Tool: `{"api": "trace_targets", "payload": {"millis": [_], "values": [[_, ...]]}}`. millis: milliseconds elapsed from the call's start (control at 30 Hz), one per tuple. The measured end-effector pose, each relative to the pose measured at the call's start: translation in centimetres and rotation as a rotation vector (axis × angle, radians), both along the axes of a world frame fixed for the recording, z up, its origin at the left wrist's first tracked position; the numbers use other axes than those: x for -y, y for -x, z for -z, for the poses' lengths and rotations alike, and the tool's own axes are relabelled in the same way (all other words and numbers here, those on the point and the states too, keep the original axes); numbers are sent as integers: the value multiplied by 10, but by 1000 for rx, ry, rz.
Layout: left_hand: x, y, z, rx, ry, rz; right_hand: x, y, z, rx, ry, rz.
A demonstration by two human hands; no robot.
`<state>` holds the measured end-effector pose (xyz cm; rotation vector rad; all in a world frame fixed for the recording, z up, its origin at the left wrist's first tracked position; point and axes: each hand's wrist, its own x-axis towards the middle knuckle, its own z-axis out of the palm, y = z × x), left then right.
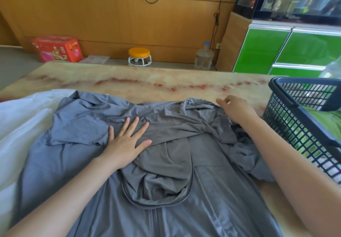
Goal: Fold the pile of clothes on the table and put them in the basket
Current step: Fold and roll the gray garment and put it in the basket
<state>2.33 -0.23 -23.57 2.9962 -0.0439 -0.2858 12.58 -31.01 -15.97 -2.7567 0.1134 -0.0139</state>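
A grey hooded jacket (166,190) lies spread across the marble table (147,81), hood toward me and a sleeve folded across its middle. My left hand (127,140) presses flat on the folded sleeve, fingers straight and spread. My right hand (234,107) hovers over the jacket's far right corner with fingers loosely bent, holding nothing. A dark mesh basket (287,118) stands at the table's right edge, with green cloth (324,120) visible inside it. White cloth (22,122) lies under the jacket on the left.
Beyond the table stand a red carton (57,49), an orange-topped stool (139,56) and a water jug (203,56) against a wooden wall. A green cabinet (287,48) is at the back right.
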Motion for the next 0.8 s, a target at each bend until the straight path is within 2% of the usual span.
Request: {"api": "trace_targets", "payload": {"millis": [67,167,233,333,467,567,633,733,767,800], "values": [[1,0,0,0,-2,2,2,16,-2,140,59,-205],[1,1,-1,-9,0,7,10,44,4,-3,-27,-450],[1,0,-4,-43,6,4,20,56,17,-22,72,-494],[8,-3,-15,-55,18,-21,31,61,31,-17,19,-435],[40,-6,-30,104,55,74,29,56,26,92,-40,-279],[63,-15,-25,166,101,160,19,53,14,180,-285,-253],[67,-24,-14,114,129,115,14,43,9,206,-440,-184],[62,-26,3,79,56,36,13,16,13,179,-647,-6],[60,-25,6,89,37,24,13,7,17,141,-626,36],[59,-24,7,95,31,15,14,-2,21,91,-488,46]]}}
